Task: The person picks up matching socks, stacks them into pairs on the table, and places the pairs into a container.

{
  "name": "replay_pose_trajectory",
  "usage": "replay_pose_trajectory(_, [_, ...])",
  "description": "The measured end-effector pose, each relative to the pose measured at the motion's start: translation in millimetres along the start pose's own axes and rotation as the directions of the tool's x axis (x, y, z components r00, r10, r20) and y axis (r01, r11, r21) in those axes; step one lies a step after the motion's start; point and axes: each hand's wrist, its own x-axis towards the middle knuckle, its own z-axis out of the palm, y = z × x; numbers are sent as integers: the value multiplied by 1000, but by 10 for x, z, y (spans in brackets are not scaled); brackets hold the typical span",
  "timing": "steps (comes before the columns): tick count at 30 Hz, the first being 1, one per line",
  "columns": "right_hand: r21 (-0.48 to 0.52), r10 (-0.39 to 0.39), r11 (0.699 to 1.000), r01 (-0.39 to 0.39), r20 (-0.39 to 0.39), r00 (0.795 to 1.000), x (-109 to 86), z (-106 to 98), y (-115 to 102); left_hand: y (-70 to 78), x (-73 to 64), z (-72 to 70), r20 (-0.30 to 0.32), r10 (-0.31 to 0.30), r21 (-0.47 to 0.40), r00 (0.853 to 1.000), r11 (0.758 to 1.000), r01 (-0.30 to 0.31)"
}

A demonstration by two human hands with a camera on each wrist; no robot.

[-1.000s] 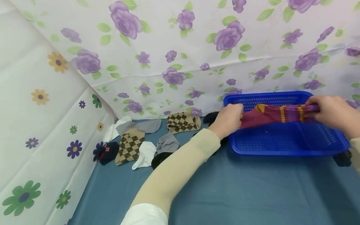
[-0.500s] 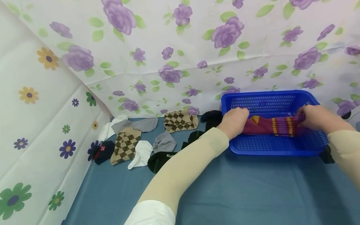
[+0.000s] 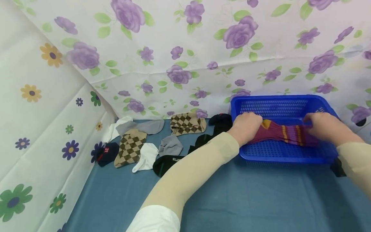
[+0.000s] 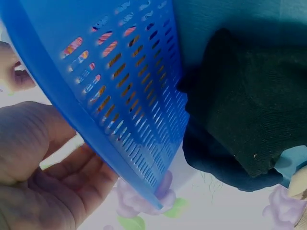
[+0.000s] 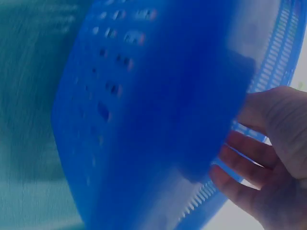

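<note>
A maroon sock (image 3: 272,133) with yellow and purple stripes lies lengthwise in the blue plastic basket (image 3: 284,160). My left hand (image 3: 247,127) is over the toe end, covering part of it. In the left wrist view, the fingers of my left hand (image 4: 62,182) are loosely bent beside the basket rim, with no fabric visible between thumb and fingers. Above the sock's cuff end, my right hand (image 3: 326,126) has its thumb and fingers apart. The right wrist view has the right hand (image 5: 273,158) at the basket's edge, fingers spread and holding nothing.
Left of the basket lie several loose socks: black ones (image 3: 222,123), checked brown ones (image 3: 188,124), grey ones (image 3: 170,145) and white ones (image 3: 147,157). A dark item (image 3: 337,168) sits by the basket's right front corner. A flowered sheet (image 3: 203,48) hangs behind.
The striped sock, stretched between both hands above the basket, has been lowered into it. My right hand has let go of the cuff end and its fingers have parted.
</note>
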Motion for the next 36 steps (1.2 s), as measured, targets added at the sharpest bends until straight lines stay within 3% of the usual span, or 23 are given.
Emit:
replay_pose_trajectory(7, [41, -16, 999, 11, 136, 991, 9, 185, -18, -17, -25, 28, 58, 50, 121, 997, 991, -57])
replay_pose_trajectory(11, [52, -12, 999, 5, 144, 989, -38, 174, -17, -25, -36, -9, 71, 96, 90, 993, 991, -102])
replay_pose_trajectory(16, [41, -36, 999, 32, 83, 996, -77, -33, -188, -179, -138, -263, 46, 130, -14, 990, 991, -130])
replay_pose_trajectory(22, [36, -41, 998, 45, -104, 994, -216, -412, -656, -511, -479, -692, -130, 106, -142, 986, 982, -125])
replay_pose_trajectory(25, [18, -38, 999, 43, -232, 972, -321, -541, -975, -672, -721, -826, -229, 64, -211, 971, 971, -114])
replay_pose_trajectory(29, [10, -78, 996, 88, -359, 930, -503, -596, -1423, -858, -1069, -858, -334, 0, -276, 943, 956, -97])
replay_pose_trajectory(33, [47, -166, 976, 212, -469, 868, -692, -526, -1802, -969, -1379, -767, -424, -21, -284, 905, 952, -111])
replay_pose_trajectory(36, [77, -235, 941, 328, -549, 802, -801, -421, -2055, -1005, -1586, -641, -467, -15, -289, 884, 947, -137])
